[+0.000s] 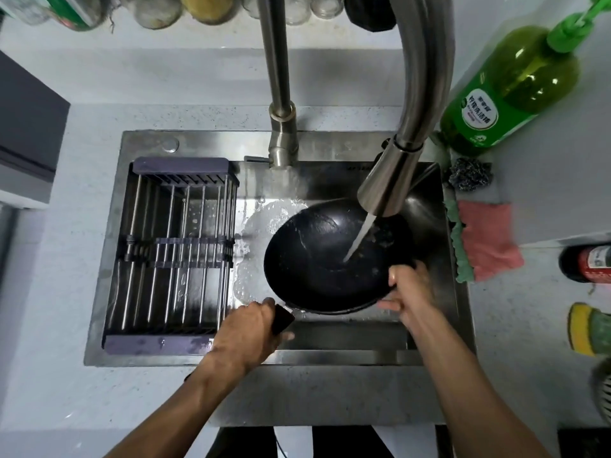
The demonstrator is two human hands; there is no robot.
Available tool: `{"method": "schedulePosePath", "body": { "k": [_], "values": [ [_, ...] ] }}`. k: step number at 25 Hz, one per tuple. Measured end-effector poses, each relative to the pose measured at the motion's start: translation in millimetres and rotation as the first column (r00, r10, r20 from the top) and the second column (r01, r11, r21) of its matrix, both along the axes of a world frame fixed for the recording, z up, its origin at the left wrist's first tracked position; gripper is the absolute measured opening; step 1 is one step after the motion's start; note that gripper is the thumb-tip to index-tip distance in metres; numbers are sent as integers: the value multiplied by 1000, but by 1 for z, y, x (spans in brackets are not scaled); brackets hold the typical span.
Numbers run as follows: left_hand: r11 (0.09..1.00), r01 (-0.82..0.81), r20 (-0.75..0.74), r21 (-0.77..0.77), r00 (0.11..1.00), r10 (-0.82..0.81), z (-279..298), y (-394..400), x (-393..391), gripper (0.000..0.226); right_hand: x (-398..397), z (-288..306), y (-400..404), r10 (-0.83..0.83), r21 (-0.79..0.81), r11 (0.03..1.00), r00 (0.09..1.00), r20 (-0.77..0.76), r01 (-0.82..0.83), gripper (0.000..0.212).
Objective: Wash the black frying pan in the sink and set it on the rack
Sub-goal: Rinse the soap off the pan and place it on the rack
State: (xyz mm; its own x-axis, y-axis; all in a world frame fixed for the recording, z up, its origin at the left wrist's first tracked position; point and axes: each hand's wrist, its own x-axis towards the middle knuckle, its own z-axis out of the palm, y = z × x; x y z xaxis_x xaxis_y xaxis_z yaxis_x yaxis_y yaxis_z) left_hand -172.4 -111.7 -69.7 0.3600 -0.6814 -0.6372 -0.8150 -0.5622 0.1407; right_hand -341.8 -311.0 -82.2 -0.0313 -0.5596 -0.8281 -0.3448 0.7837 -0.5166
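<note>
Setting: pale speckled desk (330, 117) around a steel sink (105, 259), tap running.
Pan: one black frying pan (317, 259) held tilted inside the sink basin, right of the rack, water stream (358, 238) from the one faucet (390, 180) landing inside it.
Left grip: left hand (248, 332) wrapped around the pan handle (282, 319).
Right grip: right hand (408, 289) clasping the pan's near right rim, thumb inside, fingers under.
Progress: looks like rinsing is under way; foam (254, 226) lies on the sink floor beside the pan; moving it to the rack is still to do.
Rack: one purple-framed drying rack (175, 252) over the sink's left side, nothing on it.
Count nearby: one green detergent bottle (509, 90), one steel scourer (469, 173), one pink-and-green cloth (486, 239), one yellow-green sponge (588, 328).
</note>
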Motion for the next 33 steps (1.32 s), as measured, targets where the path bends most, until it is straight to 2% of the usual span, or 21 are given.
{"method": "schedulePosePath", "body": {
  "k": [3,6,7,8,9,10,11,12,13,15,16,18,19,22,24,25,26,28,29,31,33],
  "values": [
    [941,-331,-250,73,907,338,-8,-2,-3,44,-21,-13,19,-171,-18,985,984,40,172,76],
    [697,-678,-544,236,502,673,-14,-12,-10,19,-26,-17,18,-162,-58,984,983,88,168,82],
    [641,-734,-549,225,448,706,-14,-15,-12,15,-24,-18,12,-129,-87,987,989,73,135,82],
    [639,-756,-525,144,489,697,-14,-16,-14,12,-20,-18,6,-46,-144,989,999,1,45,80],
    [680,-732,-472,47,584,661,-14,-16,-14,14,-13,-18,4,98,-239,960,976,-196,-145,75],
    [731,-681,-391,-35,683,617,-14,-16,-13,19,-4,-16,7,266,-298,850,843,-467,-433,71],
    [769,-636,-317,-64,743,589,-11,-14,-11,25,6,-16,17,396,-295,643,636,-662,-707,74],
    [790,-608,-267,-76,776,572,-7,-11,-9,33,19,-15,29,540,-257,363,427,-725,-895,77],
    [803,-591,-228,-81,795,562,-3,-9,-5,39,29,-21,37,688,-236,103,241,-685,-966,76],
    [845,-526,-149,-94,847,511,3,-2,0,41,44,-42,34,873,-190,-161,-50,-485,-968,71],
    [867,-488,-120,-106,871,476,7,1,3,38,50,-52,25,873,-162,-153,-57,-485,-975,70],
    [894,-427,-90,-136,904,418,14,3,8,33,59,-64,14,757,-105,61,114,-643,-993,70],
    [900,-414,-86,-137,910,405,16,4,11,33,64,-65,19,743,-118,55,120,-658,-991,73],
    [908,-408,-104,-89,911,399,17,7,18,35,66,-71,35,815,-201,-208,-56,-576,-957,74],
    [900,-429,-115,-70,900,420,17,8,20,33,67,-72,23,770,-150,48,132,-624,-988,71],
    [895,-440,-131,-70,894,429,16,7,20,34,68,-71,23,741,-125,88,149,-655,-988,71],
    [894,-441,-152,-73,891,427,16,6,21,34,70,-70,29,752,-153,44,134,-645,-987,71],
    [897,-436,-176,-69,890,420,14,5,19,33,72,-73,39,808,-260,-172,15,-588,-950,69],
    [896,-439,-181,-69,889,421,14,4,19,32,74,-74,35,814,-261,-145,34,-580,-954,68],
    [892,-446,-179,-72,886,428,12,4,18,32,78,-76,24,727,-167,110,194,-659,-980,71],
    [903,-426,-167,-63,896,411,11,4,17,33,78,-76,33,774,-201,39,156,-613,-979,72]
  ]
}}
